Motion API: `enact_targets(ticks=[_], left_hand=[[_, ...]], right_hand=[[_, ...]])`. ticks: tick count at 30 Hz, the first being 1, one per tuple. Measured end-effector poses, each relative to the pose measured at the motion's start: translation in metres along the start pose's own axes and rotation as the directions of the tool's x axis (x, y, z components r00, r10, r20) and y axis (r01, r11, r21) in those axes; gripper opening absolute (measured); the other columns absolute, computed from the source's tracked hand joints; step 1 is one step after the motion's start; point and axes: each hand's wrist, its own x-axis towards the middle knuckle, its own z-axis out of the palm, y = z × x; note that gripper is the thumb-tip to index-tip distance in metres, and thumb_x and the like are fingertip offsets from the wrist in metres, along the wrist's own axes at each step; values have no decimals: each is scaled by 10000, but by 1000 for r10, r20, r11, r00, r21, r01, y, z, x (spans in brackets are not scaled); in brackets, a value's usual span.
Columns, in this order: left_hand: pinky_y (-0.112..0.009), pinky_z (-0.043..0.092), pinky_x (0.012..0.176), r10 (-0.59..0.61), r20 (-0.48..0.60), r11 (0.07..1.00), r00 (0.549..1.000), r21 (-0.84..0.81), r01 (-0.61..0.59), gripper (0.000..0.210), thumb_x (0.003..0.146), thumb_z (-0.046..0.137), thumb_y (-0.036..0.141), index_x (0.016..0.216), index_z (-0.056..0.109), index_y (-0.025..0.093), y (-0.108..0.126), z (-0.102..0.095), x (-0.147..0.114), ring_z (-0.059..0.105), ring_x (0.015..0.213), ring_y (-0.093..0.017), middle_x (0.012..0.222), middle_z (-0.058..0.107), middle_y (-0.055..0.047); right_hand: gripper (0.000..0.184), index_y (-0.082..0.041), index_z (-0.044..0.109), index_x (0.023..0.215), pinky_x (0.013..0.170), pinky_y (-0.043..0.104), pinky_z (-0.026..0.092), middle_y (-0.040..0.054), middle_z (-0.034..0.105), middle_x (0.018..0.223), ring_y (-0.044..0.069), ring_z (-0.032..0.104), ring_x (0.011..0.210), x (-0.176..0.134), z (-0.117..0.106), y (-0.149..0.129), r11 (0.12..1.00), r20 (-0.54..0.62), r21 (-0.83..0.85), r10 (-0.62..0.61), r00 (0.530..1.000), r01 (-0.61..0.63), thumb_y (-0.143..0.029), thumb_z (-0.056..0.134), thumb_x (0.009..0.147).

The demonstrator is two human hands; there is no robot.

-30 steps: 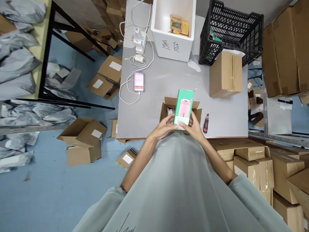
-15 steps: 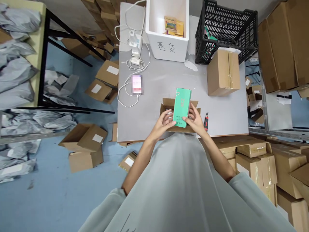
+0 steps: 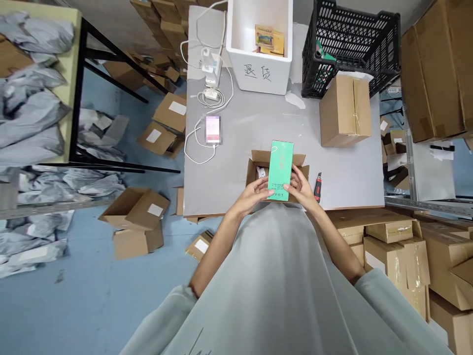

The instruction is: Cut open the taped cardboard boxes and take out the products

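Observation:
Between my two hands is a flat green box [image 3: 281, 167] with pale print on its face, held above an open cardboard box [image 3: 260, 157]. My left hand [image 3: 254, 196] grips its lower left edge, thumb on the front. At the lower right side, my right hand [image 3: 300, 187] holds it, with the thumb on the face and the fingers behind. Inside the cardboard box a whitish wrapped item [image 3: 261, 172] shows; the green box hides most of the rest. A red and black utility knife [image 3: 318, 188] lies on the table just right of my right hand.
On the grey table [image 3: 251, 123] are a phone [image 3: 213, 130] on a cable, a power strip [image 3: 211, 69], a white foam box [image 3: 258, 74], a black crate [image 3: 351, 54] and a closed carton [image 3: 343, 113]. Cartons and grey parcels surround the table.
The green box and both hands have come slightly lower and closer to me, and more of the cardboard box's inside shows. The whole view has shifted a little.

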Motion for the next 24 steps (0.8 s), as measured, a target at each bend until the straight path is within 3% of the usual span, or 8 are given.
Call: enact_targets(ticks=[5,10,13,17,21,24], left_hand=[[-451,657,1009,128,-114,989,985,90,-119,753,721,1035,456,1377,746,222,1,6,3,789,1155,-302,1355,796,-144],[-429,656,990,304,-283,929,910,300,-217,805,727,1012,485,1420,689,233,-4,27,2,764,1196,-300,1403,761,-144],[-442,636,1056,350,-276,894,895,384,-231,840,742,1011,476,1472,654,265,-3,37,-5,735,1285,-312,1458,728,-139],[-462,609,1135,268,-205,941,941,264,-211,826,761,1015,491,1470,644,287,5,29,-12,670,1433,-334,1565,675,-142],[-459,651,1034,64,-107,998,992,34,-60,796,743,1036,482,1426,701,247,9,9,-10,746,1303,-338,1450,748,-161],[-421,665,951,15,-90,999,996,-34,-18,754,703,1066,429,1359,762,213,8,3,-8,782,1203,-327,1337,800,-164]], right_hand=[[1180,-331,353,1794,1181,555,615,160,568,1677,348,667,1446,1,6,-6,997,-120,-66,-36,992,28,-754,894,835],[1194,-369,304,1817,1090,531,661,149,591,1633,339,712,1329,5,20,-13,968,-192,-247,-80,978,31,-737,890,845],[1240,-345,278,1825,1066,516,663,159,596,1618,327,713,1269,10,21,-12,946,-266,-324,-96,959,5,-721,905,823],[1181,-325,271,1818,1029,476,669,145,685,1471,307,748,1206,12,14,-8,989,-195,-145,-60,979,31,-743,843,873],[1187,-279,332,1789,1086,479,648,150,705,1441,314,753,1231,7,10,-5,999,-127,-9,-46,991,45,-766,865,846],[1220,-283,340,1785,1104,482,642,150,691,1472,311,749,1240,5,11,-3,999,-114,-19,-37,993,35,-785,884,816]])
